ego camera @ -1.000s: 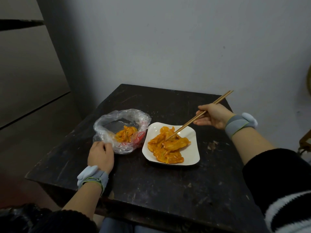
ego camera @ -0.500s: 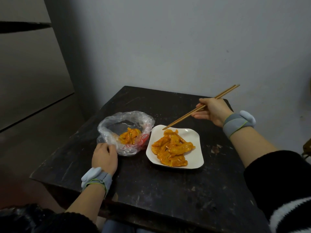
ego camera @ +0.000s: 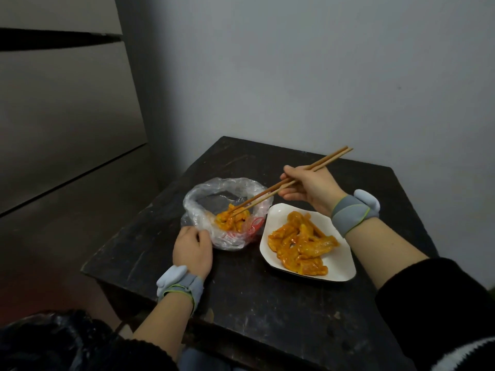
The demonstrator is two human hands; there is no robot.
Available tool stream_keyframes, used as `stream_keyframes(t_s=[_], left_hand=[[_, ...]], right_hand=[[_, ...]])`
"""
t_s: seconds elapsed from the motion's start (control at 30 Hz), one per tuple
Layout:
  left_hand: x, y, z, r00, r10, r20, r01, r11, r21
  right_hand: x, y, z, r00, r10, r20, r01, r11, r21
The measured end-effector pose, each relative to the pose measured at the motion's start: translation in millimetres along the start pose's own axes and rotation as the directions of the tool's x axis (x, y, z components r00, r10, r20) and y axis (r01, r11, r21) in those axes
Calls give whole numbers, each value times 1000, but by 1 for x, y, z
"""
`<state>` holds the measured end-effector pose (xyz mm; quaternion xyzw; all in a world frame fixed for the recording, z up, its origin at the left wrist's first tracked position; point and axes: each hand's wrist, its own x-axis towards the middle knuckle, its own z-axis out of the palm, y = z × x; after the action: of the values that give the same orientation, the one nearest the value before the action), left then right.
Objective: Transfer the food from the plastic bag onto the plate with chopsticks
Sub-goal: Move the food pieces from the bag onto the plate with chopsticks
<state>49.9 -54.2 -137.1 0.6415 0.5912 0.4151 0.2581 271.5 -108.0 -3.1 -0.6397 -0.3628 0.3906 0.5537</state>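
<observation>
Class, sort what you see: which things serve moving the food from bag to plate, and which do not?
In use: plastic bag, food, plate, chopsticks, right hand, left hand.
Merely there: table, wristbands, wall.

A dark wooden table (ego camera: 267,303) is worn, with pale scuffs and scratches across its top and chips along its near edge. Its far edge stands close to a plain grey-white wall (ego camera: 294,76) that bears a small dark speck (ego camera: 399,88). Beyond the table's left edge, grey panels (ego camera: 67,116) are split by dark gaps.
</observation>
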Motion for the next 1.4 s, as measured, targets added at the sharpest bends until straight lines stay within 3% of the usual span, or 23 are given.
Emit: stream_keyframes(t_s=[0.3, 0.73, 1.03, 1.4], left_hand=[[-2, 2, -3, 999, -42, -6, 41, 996, -81], [-4, 5, -7, 993, -111, -34, 101, 972, -211], [-6, 6, -10, 995, -94, -39, 83, 971, -226], [-6, 6, -12, 996, -79, -34, 70, 972, -223]], right_hand=[[-2, -1, 20, 993, -30, 111, 47, 987, -156], [-20, -4, 40, 959, -175, 223, 240, 918, -315], [-28, -3, 49, 953, -270, 136, 302, 885, -354], [-19, 8, 41, 964, -257, -68, 237, 947, -214]])
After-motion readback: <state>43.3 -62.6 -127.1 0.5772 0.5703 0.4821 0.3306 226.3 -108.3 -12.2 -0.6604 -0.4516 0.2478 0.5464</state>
